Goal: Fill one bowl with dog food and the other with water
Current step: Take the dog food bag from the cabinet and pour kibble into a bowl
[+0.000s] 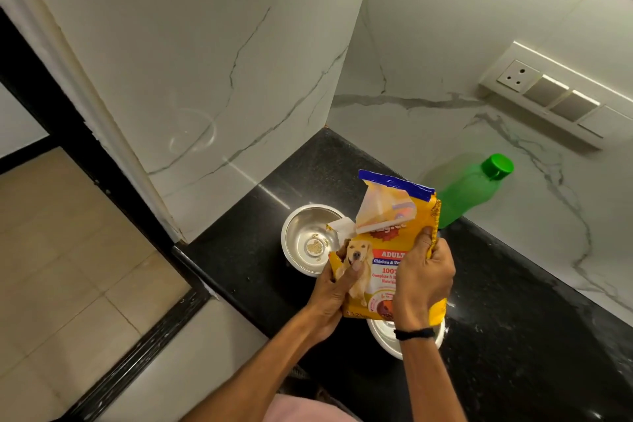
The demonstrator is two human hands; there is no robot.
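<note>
The left hand (334,295) and right hand (423,281) grip the dog food bag (387,250) upright; its torn corner faces left, over the far bowl (291,233), nearest the left hand

I find legible print only on the yellow dog food bag (383,272). A red band carries "ADULT". The blue band beneath reads "Chicken & Ve", cut off by my right hand (424,281). Below stand "100%", "Complete &" and "Nutriti", likewise cut off. The brand lettering above the red band is partly covered and illegible.
</note>
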